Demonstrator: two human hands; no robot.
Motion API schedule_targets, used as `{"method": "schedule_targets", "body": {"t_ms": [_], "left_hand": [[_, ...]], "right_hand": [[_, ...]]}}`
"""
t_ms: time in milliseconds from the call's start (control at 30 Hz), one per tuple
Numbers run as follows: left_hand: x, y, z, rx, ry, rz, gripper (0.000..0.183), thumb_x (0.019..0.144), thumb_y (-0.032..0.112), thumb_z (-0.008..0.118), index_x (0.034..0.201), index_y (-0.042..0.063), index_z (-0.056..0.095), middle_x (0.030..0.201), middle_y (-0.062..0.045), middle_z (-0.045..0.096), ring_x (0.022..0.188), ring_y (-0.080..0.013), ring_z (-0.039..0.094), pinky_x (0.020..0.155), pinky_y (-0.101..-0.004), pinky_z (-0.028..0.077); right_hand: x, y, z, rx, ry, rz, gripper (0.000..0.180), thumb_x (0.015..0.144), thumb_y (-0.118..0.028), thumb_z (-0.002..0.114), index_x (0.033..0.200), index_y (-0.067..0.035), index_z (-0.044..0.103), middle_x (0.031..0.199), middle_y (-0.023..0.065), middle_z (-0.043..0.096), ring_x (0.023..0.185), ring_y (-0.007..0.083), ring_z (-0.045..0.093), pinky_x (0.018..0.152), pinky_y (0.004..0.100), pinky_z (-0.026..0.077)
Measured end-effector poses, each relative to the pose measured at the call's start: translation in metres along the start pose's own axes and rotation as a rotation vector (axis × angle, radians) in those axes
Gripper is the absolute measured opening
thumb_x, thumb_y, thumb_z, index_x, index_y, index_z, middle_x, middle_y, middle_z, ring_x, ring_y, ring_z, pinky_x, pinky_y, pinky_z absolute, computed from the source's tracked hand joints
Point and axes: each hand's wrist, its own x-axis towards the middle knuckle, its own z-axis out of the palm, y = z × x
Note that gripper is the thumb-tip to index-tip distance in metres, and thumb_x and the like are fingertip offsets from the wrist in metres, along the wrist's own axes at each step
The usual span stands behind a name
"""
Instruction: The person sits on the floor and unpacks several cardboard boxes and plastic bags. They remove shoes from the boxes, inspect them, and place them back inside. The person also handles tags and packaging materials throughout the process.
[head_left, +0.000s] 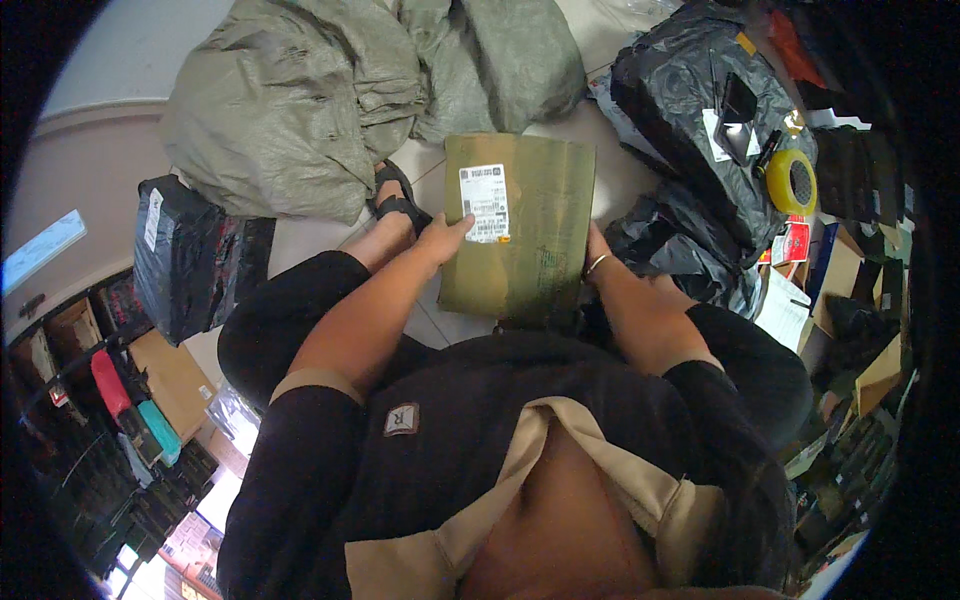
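Observation:
Between my knees is a flat cardboard parcel (536, 277) wrapped in greenish-yellow film or tape. A white shipping label (484, 204) bearing writing and printed codes is stuck on its upper left. My left hand (448, 238) grips the parcel's left edge, thumb on top beside the label. At the opposite edge my right hand (596, 251) holds the side, its fingers mostly hidden behind the parcel. A band circles my right wrist. I cannot tell whether the parcel's lower end rests on anything.
Large grey-green woven sacks (292, 105) lie ahead on the tiled floor. A black-wrapped box (180, 259) stands at left. Black plastic bags (667, 82) at right carry a phone (739, 97) and a yellow tape roll (791, 182). Papers (782, 309) and stacked parcels line the right side; shelves hold more at left.

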Motion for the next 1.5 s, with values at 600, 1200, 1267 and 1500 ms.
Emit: {"method": "schedule_targets", "body": {"t_ms": [600, 1200, 1267, 1500], "left_hand": [[-0.170, 0.175, -0.215, 0.162, 0.405, 0.524, 0.089, 0.088, 0.059, 0.057, 0.153, 0.009, 0.020, 0.155, -0.018, 0.028, 0.144, -0.0326, 0.026, 0.112, -0.0535, 0.025], [-0.127, 0.108, -0.140, 0.369, 0.548, 0.609, 0.075, 0.086, 0.008, 0.061, 0.148, -0.005, 0.020, 0.138, -0.029, 0.046, 0.126, -0.0393, 0.049, 0.108, -0.0394, 0.035], [-0.117, 0.095, -0.134, 0.372, 0.618, 0.605, 0.082, 0.084, 0.009, 0.064, 0.149, -0.006, 0.016, 0.138, -0.029, 0.046, 0.126, -0.0396, 0.048, 0.107, -0.0397, 0.036], [-0.074, 0.059, -0.142, 0.304, 0.622, 0.463, 0.089, 0.082, 0.013, 0.068, 0.151, 0.000, 0.014, 0.145, -0.028, 0.038, 0.132, -0.0405, 0.041, 0.110, -0.0428, 0.032]], "right_hand": [[-0.172, -0.044, 0.188, -1.280, -0.451, -0.880, 0.035, 0.093, -0.033, 0.053, 0.106, -0.004, 0.068, 0.100, 0.0190, 0.068, 0.094, 0.0362, 0.064, 0.086, 0.0433, 0.050], [-0.062, -0.084, 0.131, -1.865, 0.750, -0.673, 0.106, 0.065, -0.037, 0.085, 0.148, -0.006, 0.025, 0.138, 0.0229, 0.043, 0.128, 0.0382, 0.042, 0.106, 0.0433, 0.035], [-0.056, -0.100, 0.138, -1.893, 0.729, -0.551, 0.107, 0.066, -0.037, 0.084, 0.150, -0.009, 0.023, 0.134, 0.0218, 0.047, 0.125, 0.0369, 0.046, 0.105, 0.0432, 0.037], [-0.100, -0.150, 0.151, -1.802, 0.535, -0.547, 0.112, 0.063, -0.039, 0.083, 0.151, -0.008, 0.022, 0.125, 0.0223, 0.057, 0.116, 0.0351, 0.057, 0.098, 0.0419, 0.047]]}}
